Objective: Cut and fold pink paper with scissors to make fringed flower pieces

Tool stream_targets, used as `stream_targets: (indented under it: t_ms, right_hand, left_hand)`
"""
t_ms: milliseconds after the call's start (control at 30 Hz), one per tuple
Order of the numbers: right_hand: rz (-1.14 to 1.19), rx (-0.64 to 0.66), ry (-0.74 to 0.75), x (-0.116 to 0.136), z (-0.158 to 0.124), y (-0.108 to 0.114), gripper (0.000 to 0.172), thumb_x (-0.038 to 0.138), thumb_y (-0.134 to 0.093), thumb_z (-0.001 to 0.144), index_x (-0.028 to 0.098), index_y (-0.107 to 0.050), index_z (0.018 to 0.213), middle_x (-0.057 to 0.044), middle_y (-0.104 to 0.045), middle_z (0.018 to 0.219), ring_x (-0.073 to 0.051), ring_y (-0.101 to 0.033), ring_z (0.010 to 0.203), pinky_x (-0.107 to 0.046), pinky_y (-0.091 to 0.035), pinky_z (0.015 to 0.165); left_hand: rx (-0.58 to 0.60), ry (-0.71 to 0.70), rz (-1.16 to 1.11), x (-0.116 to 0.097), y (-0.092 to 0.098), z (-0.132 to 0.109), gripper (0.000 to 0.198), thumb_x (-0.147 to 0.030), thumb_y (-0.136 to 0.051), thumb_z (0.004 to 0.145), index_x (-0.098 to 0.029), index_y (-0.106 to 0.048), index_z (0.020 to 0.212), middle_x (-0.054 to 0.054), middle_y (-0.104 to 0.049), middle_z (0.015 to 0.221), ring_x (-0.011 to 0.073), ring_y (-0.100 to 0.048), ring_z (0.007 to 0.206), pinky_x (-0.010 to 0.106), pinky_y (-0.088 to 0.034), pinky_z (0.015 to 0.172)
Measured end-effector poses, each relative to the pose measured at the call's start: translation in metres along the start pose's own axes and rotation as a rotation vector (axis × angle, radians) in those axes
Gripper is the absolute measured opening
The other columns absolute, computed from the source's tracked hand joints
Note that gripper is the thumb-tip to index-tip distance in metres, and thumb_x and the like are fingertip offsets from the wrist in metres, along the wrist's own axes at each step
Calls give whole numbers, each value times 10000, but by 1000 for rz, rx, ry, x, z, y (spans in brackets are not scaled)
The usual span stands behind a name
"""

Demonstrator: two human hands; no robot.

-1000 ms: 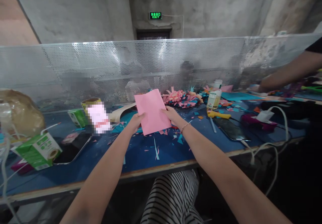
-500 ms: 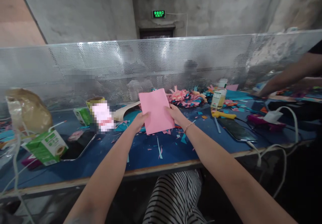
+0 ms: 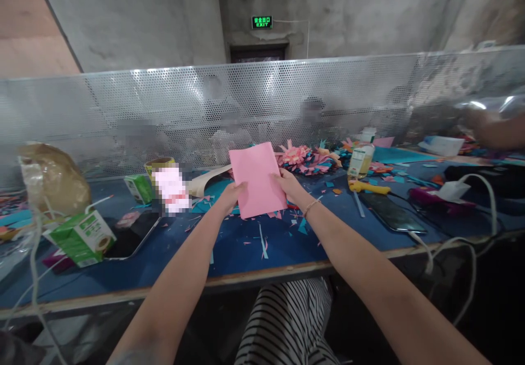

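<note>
A flat pink sheet of paper (image 3: 259,182) is held up over the blue table, its face turned toward me. My left hand (image 3: 233,195) grips its left edge with the thumb on the front. On the right edge, my right hand (image 3: 287,183) pinches it the same way. The fingers of both hands are hidden behind the paper, and I cannot tell whether it is one sheet or several. Behind it to the right lies a heap of fringed paper flowers (image 3: 305,157) in pink, teal and orange. Paper scraps (image 3: 263,242) are scattered below.
To the left are a green drink carton (image 3: 84,239), a tablet (image 3: 133,234) and a lit phone (image 3: 171,190). On the right stand a bottle (image 3: 361,157), a yellow glue gun (image 3: 371,188), a dark phone (image 3: 391,212) and white cables (image 3: 471,255). A co-worker's blurred arm (image 3: 498,127) reaches in.
The pink paper stays in both hands, almost unmoved. The whole view has shifted slightly. At the far right, the co-worker's arm has drawn back and now appears beside clear plastic.
</note>
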State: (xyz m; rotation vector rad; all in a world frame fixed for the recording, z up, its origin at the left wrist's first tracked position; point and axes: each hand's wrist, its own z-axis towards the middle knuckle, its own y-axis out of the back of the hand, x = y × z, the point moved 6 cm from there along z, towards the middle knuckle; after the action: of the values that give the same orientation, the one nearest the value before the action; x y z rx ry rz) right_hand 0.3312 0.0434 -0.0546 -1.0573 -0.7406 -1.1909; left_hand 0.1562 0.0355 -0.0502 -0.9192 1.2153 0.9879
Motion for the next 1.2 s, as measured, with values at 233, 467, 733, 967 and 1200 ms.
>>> stream_targets:
  t_ms: [233,467,733,967,1200]
  right_hand:
    - [157,-4,-37,12,-5,0,233,280,-651,634,179,-541,813,-15,-662,765,-138,-603,627,-282,-505,613]
    - [198,-60,4,20,-5,6,277,282,-676,611,177,-561,840,-26,-674,770,-166,-626,694,-309,-515,658]
    - [177,-17,60,21,-3,8,336,298,-690,592,188,-566,884,-23,-676,811,-172,-627,723,-322,-510,673]
    - [198,-21,79,21,-1,9,357,293,-706,560,178,-577,872,-25,-676,823,-167,-622,727,-303,-503,654]
    - [185,-26,95,23,-2,10,341,300,-706,555,174,-578,846,-27,-675,815,-167,-618,725,-301,-497,648]
  left_hand:
    - [71,23,49,0,-5,-3,338,-348,-617,701,-112,-618,942,120,-677,894,195,-627,775,312,-491,701]
    - [123,53,78,9,-5,1,342,-374,-624,692,-130,-624,932,110,-682,860,173,-629,713,297,-494,655]
    - [137,31,32,3,-11,-4,364,-346,-619,705,-124,-611,993,111,-683,857,176,-631,716,302,-494,672]
    - [147,13,27,1,-11,-6,342,-329,-602,721,-128,-621,998,100,-686,857,158,-627,692,278,-486,657]
    - [131,2,39,0,-11,-6,327,-313,-612,708,-122,-632,972,97,-689,825,168,-627,686,275,-481,637]
